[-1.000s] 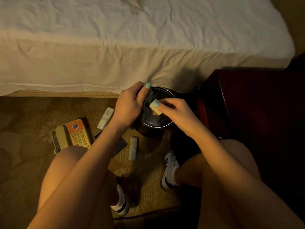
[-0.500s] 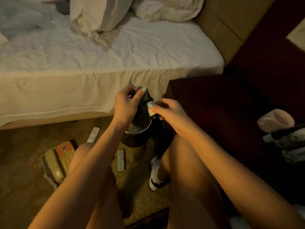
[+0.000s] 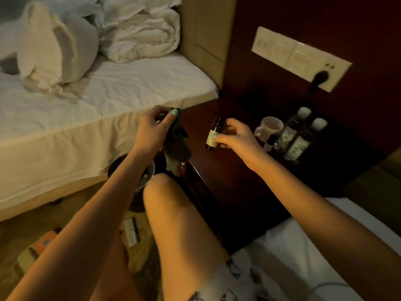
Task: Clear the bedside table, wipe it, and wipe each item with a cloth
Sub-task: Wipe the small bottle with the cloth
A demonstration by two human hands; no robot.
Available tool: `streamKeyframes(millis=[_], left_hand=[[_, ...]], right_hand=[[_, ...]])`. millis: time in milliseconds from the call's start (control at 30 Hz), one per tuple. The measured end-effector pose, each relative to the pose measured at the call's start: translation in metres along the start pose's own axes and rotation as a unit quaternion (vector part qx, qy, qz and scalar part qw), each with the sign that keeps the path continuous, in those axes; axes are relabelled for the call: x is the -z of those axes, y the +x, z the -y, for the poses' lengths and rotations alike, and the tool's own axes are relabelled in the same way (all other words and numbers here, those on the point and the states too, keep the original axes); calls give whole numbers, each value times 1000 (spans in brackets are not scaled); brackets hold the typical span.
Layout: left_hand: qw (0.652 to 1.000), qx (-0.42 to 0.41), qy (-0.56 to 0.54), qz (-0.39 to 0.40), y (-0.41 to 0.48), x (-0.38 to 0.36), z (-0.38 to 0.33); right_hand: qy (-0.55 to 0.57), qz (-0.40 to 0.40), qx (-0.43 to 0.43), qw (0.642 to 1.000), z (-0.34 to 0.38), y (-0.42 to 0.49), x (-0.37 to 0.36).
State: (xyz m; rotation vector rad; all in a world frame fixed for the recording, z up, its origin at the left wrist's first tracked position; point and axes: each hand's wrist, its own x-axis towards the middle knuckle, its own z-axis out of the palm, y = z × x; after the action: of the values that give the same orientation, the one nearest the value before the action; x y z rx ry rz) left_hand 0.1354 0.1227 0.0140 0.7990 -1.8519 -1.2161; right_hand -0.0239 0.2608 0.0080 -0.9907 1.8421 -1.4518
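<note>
The little brown bottle (image 3: 213,135) was low over the bedside table (image 3: 227,174). A mug (image 3: 270,127) and two clear bottles (image 3: 295,129) stood at 3 o'clock from it, so I think they were wiped. A phone (image 3: 41,246) and remote (image 3: 131,232) lay on the floor at 7 o'clock, likely waiting. The right hand (image 3: 234,137) pinched the bottle. At 9 o'clock the left hand (image 3: 152,131) gripped the dark cloth (image 3: 176,144).

A bed (image 3: 108,101) with rumpled white linen lay beyond the left hand (image 3: 149,133). Behind the right hand (image 3: 236,137) rose a dark wood panel (image 3: 325,18) bearing a pale switch plate (image 3: 288,51).
</note>
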Motion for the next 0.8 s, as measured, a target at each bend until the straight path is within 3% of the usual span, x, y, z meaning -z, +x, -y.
streamKeyframes(millis=[233,467,800], left_hand=[[997,14,-21,75,-3,-72,-12],[990,36,-25,135,9,-120,0],[984,54,-66,154,33,-139,46]], right_hand=[[-114,-148,-3,982,-55,-15,90],[-179,-302,-9,936,-112,-13,140],[-230,-299,-16,926,-169,31,143]])
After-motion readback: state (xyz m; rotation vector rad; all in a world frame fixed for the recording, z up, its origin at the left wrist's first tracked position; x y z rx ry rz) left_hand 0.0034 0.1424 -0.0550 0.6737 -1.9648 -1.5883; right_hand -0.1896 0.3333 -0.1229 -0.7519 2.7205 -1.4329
